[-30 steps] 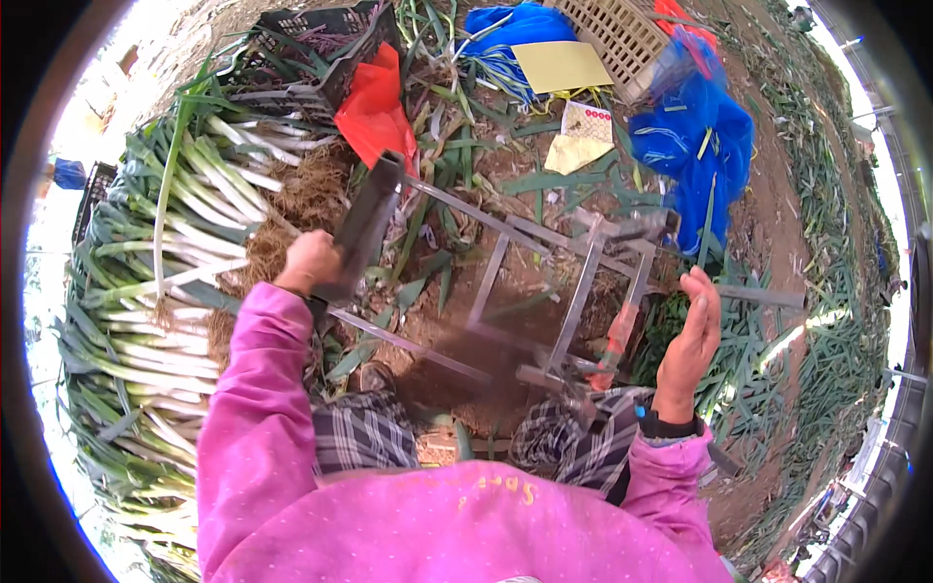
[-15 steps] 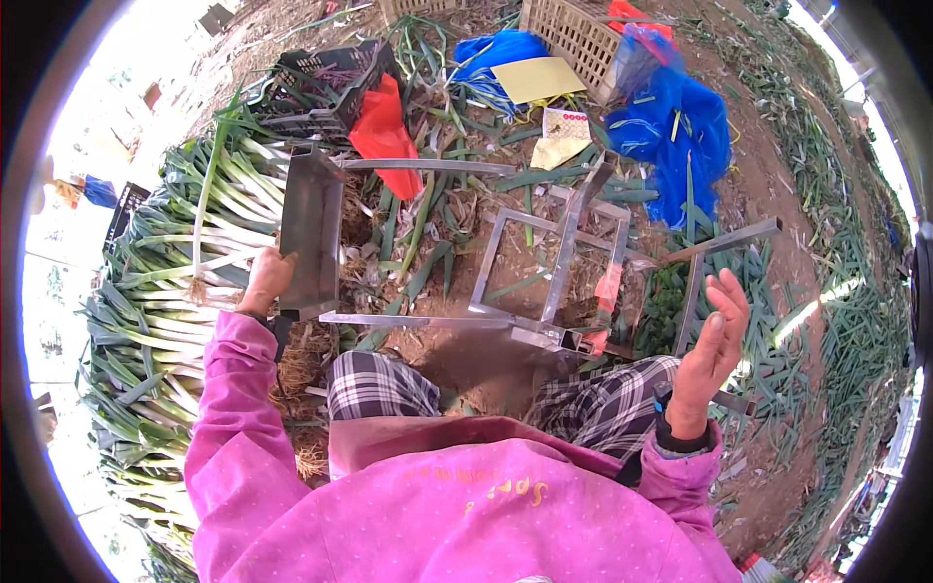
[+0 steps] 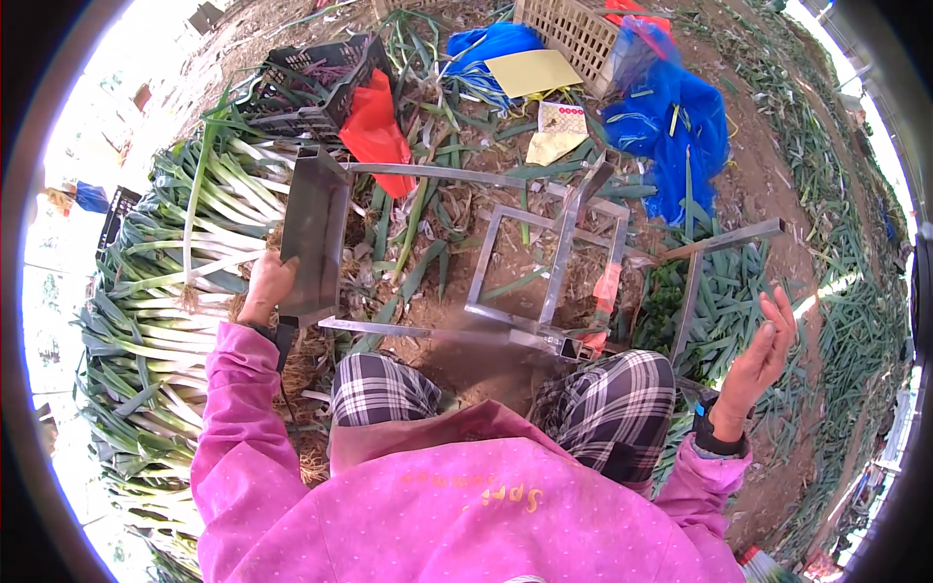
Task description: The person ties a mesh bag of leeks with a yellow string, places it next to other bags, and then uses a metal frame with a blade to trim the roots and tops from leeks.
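My left hand [image 3: 268,286] is closed at the left wall of a grey metal trough [image 3: 319,228], beside the root ends of a large pile of leeks [image 3: 180,321]. What its fingers hold, if anything, is hidden. My right hand [image 3: 762,355] is raised at the right with fingers stretched out, and nothing is in it. It is nearest to the right end of a metal frame [image 3: 556,262] of welded bars that stands before my knees. A strip of red plastic [image 3: 604,296] hangs on the frame's right part.
A black crate [image 3: 316,92] with a red bag [image 3: 377,136] over its side stands at the back left. Farther back are a tan crate [image 3: 571,37], blue net bags [image 3: 675,136] and yellow card [image 3: 534,73]. Loose leek leaves [image 3: 836,340] cover the ground at the right.
My right hand has moved outward to the right, away from the frame. My left hand stays by the trough, slightly lower. The view has shifted a little.
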### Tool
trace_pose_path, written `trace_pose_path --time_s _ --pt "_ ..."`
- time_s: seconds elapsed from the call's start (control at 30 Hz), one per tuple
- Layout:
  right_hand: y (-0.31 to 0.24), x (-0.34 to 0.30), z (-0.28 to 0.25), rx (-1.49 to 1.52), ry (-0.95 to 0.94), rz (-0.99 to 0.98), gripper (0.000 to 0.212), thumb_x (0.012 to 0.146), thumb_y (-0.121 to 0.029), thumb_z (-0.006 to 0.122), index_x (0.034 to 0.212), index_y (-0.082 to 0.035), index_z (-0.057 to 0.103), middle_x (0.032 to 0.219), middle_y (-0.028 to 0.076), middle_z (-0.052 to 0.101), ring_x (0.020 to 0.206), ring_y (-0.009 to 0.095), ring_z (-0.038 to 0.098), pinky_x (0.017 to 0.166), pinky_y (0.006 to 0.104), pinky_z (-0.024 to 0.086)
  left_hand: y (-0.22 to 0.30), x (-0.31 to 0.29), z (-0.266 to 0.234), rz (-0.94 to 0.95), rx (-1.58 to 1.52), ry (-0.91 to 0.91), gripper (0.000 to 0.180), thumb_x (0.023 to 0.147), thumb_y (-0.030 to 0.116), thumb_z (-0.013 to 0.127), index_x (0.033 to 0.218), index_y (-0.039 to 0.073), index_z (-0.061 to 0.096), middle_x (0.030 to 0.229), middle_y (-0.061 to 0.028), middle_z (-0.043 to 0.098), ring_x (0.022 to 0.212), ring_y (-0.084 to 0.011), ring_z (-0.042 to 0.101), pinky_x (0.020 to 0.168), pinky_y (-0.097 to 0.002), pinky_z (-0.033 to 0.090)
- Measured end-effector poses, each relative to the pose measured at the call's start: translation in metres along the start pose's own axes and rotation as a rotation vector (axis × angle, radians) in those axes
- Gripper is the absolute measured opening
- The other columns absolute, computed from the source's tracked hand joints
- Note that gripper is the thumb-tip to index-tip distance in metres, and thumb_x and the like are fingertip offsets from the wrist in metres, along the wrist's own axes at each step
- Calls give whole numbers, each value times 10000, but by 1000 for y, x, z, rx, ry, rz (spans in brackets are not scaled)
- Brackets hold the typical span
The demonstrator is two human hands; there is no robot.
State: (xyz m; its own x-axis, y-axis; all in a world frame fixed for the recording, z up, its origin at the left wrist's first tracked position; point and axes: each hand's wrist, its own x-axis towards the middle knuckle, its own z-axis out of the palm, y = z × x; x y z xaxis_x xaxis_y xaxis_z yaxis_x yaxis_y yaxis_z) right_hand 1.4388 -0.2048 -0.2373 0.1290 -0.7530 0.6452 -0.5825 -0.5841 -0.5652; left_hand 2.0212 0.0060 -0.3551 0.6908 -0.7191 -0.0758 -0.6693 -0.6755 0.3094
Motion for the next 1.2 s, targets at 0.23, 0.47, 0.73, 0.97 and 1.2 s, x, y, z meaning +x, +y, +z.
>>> trace_pose_path --time_s 0.23,0.47,0.73,0.97,1.2 --pt "9 -3 2 -15 7 24 267 992 -185 381 1089 -2 549 1266 155 482 1095 258 534 957 377 392 -8 10 0 -76 -76 -97 340 808 283 643 900 -44 659 751 -186 657 715 -296 641 693 -391 492" --pt "19 -10 6 -70 -29 36 268 987 -197 396 1071 1 557 1250 161 496 1095 258 523 945 373 398 -2 12 12 -51 -169 -139 311 799 284 614 845 -19 665 748 -232 637 755 -380 629 713 -422 482" --pt "63 -22 37 -73 -82 146 172 945 -155 488 976 -15 582 1160 128 566 1025 237 543 855 315 430 8 56 40 -2 -35 -133 405 786 325 648 882 -68 629 864 -268 636 876 -397 618 794 -428 480" --pt "149 -43 77 -90 -196 250 174 926 -168 523 962 -11 588 1093 134 594 967 234 562 816 339 445 13 68 53 12 -56 -199 417 778 334 652 872 -71 621 889 -281 625 894 -423 599 798 -433 477" --pt "250 -73 161 -225 -896 689 530 880 -348 587 1246 18 469 1103 150 588 978 260 561 839 334 446 73 72 76 161 -111 -368 355 778 289 600 884 -46 646 805 -283 622 852 -414 613 789 -441 480"
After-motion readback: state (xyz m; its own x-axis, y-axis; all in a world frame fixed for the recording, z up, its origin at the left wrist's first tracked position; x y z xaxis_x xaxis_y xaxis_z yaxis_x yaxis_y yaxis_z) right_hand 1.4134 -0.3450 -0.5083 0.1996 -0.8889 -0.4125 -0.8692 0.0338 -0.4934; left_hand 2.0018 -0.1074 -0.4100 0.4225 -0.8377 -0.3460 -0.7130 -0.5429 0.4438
